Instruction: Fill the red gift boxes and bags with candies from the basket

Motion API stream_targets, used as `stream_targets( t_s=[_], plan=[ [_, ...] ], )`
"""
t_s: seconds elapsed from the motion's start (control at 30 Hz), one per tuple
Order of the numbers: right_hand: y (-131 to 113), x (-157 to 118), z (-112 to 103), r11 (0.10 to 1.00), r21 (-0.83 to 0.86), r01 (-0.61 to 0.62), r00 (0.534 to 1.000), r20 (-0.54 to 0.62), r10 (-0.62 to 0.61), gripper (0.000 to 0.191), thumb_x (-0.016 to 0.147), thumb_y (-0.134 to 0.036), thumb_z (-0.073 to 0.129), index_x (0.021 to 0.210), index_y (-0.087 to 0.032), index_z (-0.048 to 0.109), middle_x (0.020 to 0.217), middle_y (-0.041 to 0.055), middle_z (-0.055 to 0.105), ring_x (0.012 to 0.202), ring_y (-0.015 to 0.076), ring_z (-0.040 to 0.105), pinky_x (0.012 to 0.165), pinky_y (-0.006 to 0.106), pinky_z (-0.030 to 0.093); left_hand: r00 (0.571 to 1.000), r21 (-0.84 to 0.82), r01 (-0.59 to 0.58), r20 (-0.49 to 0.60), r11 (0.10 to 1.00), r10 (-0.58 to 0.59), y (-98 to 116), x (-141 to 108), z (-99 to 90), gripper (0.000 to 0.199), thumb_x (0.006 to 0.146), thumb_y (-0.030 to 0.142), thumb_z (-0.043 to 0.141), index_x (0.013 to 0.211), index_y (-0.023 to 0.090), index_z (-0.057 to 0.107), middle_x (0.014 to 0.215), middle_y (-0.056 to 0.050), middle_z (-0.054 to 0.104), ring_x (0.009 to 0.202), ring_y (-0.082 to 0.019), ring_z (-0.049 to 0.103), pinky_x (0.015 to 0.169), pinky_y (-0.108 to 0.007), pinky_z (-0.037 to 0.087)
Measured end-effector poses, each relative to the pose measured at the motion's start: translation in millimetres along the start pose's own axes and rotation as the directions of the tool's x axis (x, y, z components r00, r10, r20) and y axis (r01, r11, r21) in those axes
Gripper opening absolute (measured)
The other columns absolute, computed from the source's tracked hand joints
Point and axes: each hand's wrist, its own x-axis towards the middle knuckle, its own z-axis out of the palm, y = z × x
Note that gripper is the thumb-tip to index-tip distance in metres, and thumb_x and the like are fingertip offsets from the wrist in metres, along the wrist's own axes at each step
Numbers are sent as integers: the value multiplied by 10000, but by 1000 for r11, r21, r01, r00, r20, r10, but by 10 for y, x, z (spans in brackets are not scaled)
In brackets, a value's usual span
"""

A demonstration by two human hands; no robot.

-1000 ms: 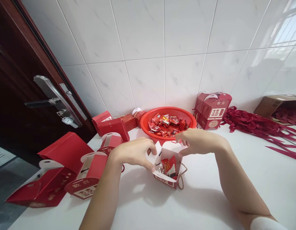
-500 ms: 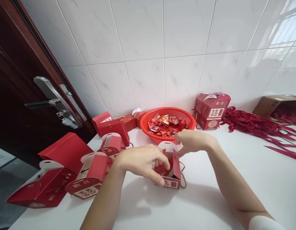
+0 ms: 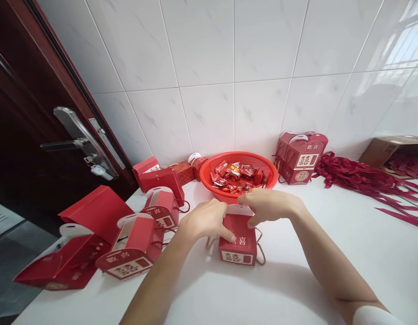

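Observation:
A small red candy box [image 3: 238,248] with white-panelled gold lettering stands on the table before me, twisted rope handles at its sides. Its front flap lies folded over the top, while a white inner flap [image 3: 238,209] rises at the back. My left hand [image 3: 208,220] grips the box from the left, thumb pressed on the folded flap and fingers behind the far side. From the right, my right hand [image 3: 268,206] grips its back corner with the thumb on top; the fingertips are hidden. Right behind the box sits a red plastic basket [image 3: 209,183] of wrapped candies [image 3: 236,172].
Several open red boxes [image 3: 137,243] crowd the left side of the white table [image 3: 306,289]. Closed boxes [image 3: 299,160] stand at the back right, beside a heap of dark red ribbons [image 3: 351,174] and a cardboard box [image 3: 384,153]. A door handle [image 3: 83,143] is at left.
The front flap, upright and open before, has been folded down over the box top. My left hand has moved up and back onto it; my right thumb has come onto the top.

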Motion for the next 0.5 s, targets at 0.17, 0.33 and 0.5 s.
stream_targets(
  t_s=[0.17,0.33,0.5],
  plan=[
    [-37,-83,-6,995,42,92,995,20,-93,306,784,-305,699,1073,-205,697,857,50,666,777,203,599,545,256,340,998,54,63,-14,997,-62,14,-12,-7,560,626,575,766,980,197,553,1053,-88,607,901,-288,600,659,-319,431],
    [-40,-18,52,966,159,204,974,65,-216,173,823,-313,688,934,-187,728,757,13,661,594,125,536,511,240,320,968,-109,-206,126,973,219,-100,144,-16,423,677,462,773,987,227,606,1030,-34,609,953,-244,590,709,-284,421],
    [264,-34,84,921,310,235,964,48,-262,172,843,-312,677,804,-147,703,752,27,698,654,136,597,560,223,394,938,-200,-221,223,955,264,-197,290,-24,396,655,480,791,854,209,583,920,-5,640,825,-208,589,644,-271,382]
  ],
)
